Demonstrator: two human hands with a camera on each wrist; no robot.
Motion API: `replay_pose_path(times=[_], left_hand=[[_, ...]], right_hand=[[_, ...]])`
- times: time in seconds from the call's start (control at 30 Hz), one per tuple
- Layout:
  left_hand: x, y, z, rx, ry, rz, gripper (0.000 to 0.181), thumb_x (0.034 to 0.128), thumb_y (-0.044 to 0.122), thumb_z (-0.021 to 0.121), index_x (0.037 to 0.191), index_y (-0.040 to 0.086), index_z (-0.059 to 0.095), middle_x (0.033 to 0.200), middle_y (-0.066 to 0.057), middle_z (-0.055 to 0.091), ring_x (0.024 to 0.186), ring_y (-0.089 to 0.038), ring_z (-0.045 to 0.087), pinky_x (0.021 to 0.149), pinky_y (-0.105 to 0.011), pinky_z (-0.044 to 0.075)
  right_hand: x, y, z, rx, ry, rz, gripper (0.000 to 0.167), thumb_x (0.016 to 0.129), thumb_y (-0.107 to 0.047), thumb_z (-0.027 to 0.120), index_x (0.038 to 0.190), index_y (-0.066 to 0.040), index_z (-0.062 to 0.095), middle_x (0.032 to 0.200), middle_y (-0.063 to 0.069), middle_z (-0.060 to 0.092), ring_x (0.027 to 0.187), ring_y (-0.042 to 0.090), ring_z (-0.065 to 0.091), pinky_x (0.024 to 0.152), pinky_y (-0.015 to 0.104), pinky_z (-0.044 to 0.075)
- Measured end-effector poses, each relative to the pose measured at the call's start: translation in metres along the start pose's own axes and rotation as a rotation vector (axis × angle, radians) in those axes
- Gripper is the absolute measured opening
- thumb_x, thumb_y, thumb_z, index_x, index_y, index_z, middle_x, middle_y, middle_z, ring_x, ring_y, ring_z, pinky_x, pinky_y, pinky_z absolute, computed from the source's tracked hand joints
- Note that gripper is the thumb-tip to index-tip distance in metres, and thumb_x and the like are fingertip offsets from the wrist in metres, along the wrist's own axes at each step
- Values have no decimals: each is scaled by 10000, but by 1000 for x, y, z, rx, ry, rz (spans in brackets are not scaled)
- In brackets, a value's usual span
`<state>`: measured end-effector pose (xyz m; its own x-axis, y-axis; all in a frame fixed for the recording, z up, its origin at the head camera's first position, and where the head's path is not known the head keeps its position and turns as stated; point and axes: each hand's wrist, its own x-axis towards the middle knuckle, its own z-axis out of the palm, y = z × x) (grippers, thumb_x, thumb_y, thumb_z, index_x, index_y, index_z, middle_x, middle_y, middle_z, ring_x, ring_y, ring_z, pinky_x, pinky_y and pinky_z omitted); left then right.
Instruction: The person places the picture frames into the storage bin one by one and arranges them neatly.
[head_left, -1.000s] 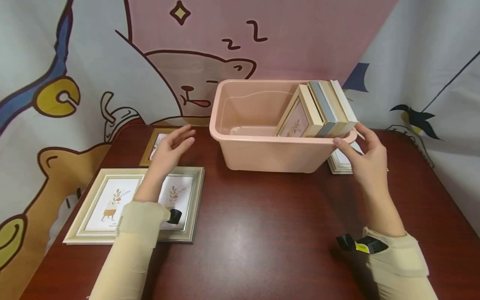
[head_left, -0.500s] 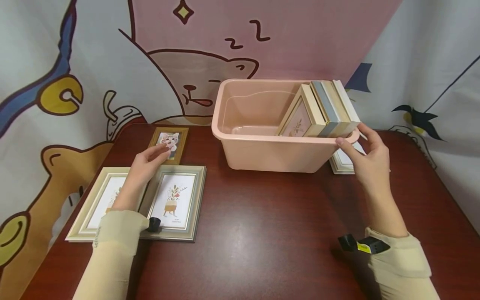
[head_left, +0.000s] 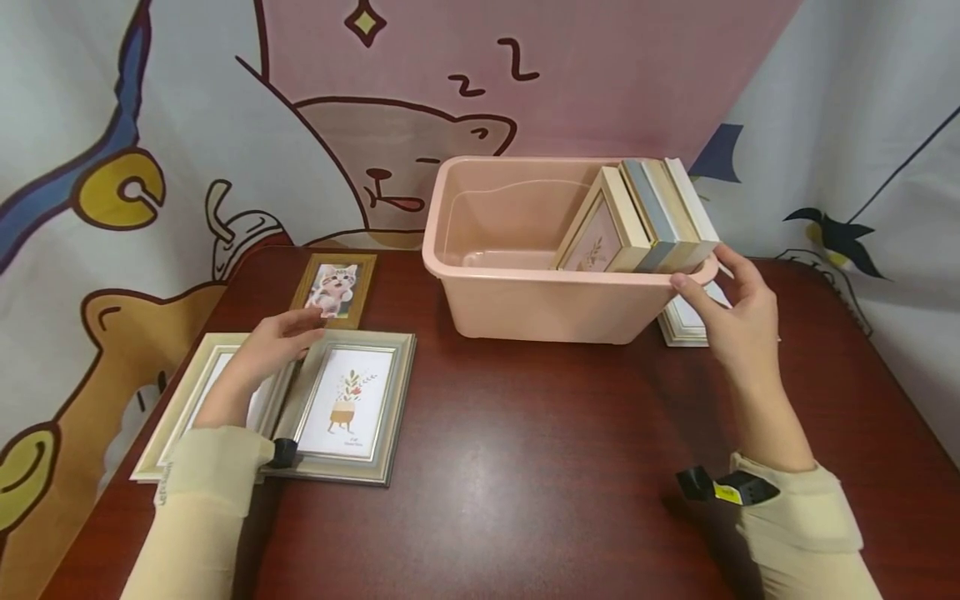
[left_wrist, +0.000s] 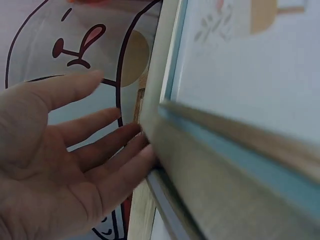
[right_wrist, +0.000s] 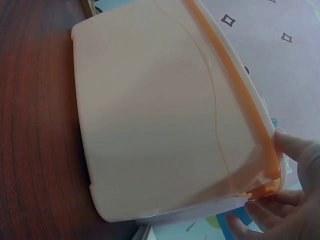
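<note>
My left hand (head_left: 273, 346), fingers loosely extended, is at the upper left corner of a silver-edged picture frame (head_left: 351, 408) with a potted-plant print. In the left wrist view its fingertips (left_wrist: 146, 154) meet the frame's edge while the thumb stays apart from it. Partly beneath that arm is a cream picture frame (head_left: 183, 400). My right hand (head_left: 742, 329) grips the right front corner of a pink plastic bin (head_left: 555, 308), thumb in front and fingers behind the rim. Several picture frames (head_left: 637, 221) lean together at the bin's right end.
A small brown picture frame (head_left: 362, 292) with a kitten photo lies behind the silver-edged one. White frames (head_left: 684, 329) lie on the table beside the bin's right end, partly hidden. The dark red table (head_left: 517, 467) meets a cartoon-printed cloth (head_left: 360, 167) at the back.
My left hand has moved left and toward me, from over the brown frame to the silver-edged frame's corner, uncovering the kitten photo. The right hand keeps its grip on the bin.
</note>
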<state>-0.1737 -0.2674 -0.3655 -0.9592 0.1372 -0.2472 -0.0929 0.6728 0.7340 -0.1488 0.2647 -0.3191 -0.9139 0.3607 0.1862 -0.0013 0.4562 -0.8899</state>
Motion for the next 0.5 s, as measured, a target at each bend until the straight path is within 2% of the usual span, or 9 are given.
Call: replay_pose_path(times=[0.13,0.3,0.4,0.5], left_hand=[[0,-2,1,62,-69,25,582,1007,194,581,1497,-41,374,1486,-338,409,1193,-404,582,906,-453,597],[-4,-1,6,115,-150,45,678,953,150,658,1506,-64,330,1426,-345,450,1084,-369,636,809,-411,617],[-6,1,8,118,-211,15,778,935,157,686,1542,-47,243,1326,-338,495,1011,-324,646,775,-409,626],[-7,2,13,128,-262,-10,865,925,175,703,1582,24,161,1268,-310,509,953,-282,658,736,-389,635]], right_hand=[[0,1,0,4,3,-3,670,924,-273,703,1524,-197,415,1574,29,431,1440,226,441,1132,335,451],[0,1,0,5,5,5,671,922,-264,705,1524,-202,416,1572,29,435,1439,231,442,1126,310,452],[0,1,0,6,5,7,671,921,-267,705,1524,-205,415,1573,25,434,1439,234,442,1129,317,451],[-1,1,0,4,6,4,670,922,-277,704,1523,-212,417,1572,20,435,1439,233,442,1132,322,449]])
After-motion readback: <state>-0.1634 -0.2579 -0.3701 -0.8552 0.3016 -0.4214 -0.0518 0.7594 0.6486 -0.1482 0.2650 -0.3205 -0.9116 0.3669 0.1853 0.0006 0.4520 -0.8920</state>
